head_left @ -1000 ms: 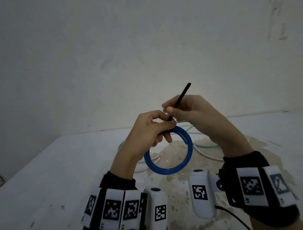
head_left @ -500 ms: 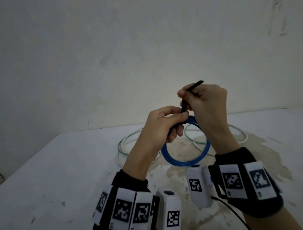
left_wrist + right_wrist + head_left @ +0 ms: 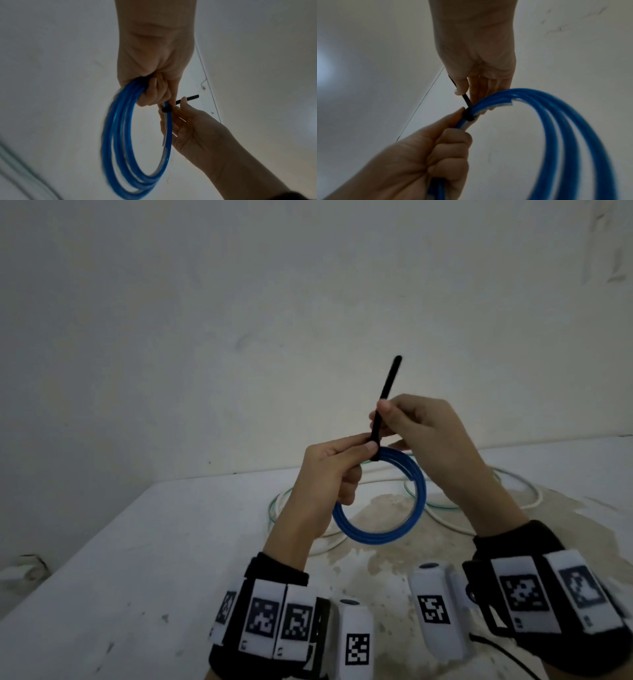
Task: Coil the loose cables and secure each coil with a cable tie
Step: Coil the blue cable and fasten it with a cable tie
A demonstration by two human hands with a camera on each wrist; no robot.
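A blue cable coil point(image 3: 404, 518) point(image 3: 120, 148) point(image 3: 573, 128) hangs in the air above the white table point(image 3: 137, 559). My left hand point(image 3: 339, 467) point(image 3: 154, 86) point(image 3: 436, 146) grips the coil's top, thumb pressed beside a black cable tie point(image 3: 385, 402) point(image 3: 186, 99) point(image 3: 468, 106) that wraps the strands. My right hand point(image 3: 407, 419) point(image 3: 181, 112) point(image 3: 471, 83) pinches the tie's free tail, which sticks up and slightly right. The tie's band looks tight round the strands in the wrist views.
Loose white and green cables point(image 3: 507, 498) lie in loops on the table behind the hands, another loop point(image 3: 277, 505) to the left. A stained patch point(image 3: 394, 549) marks the tabletop. A pale wall point(image 3: 274, 302) rises behind the table.
My right hand shifted along the tie's tail, which swung from tilted right to nearly upright. Both hands and the coil stayed raised, drifting slightly.
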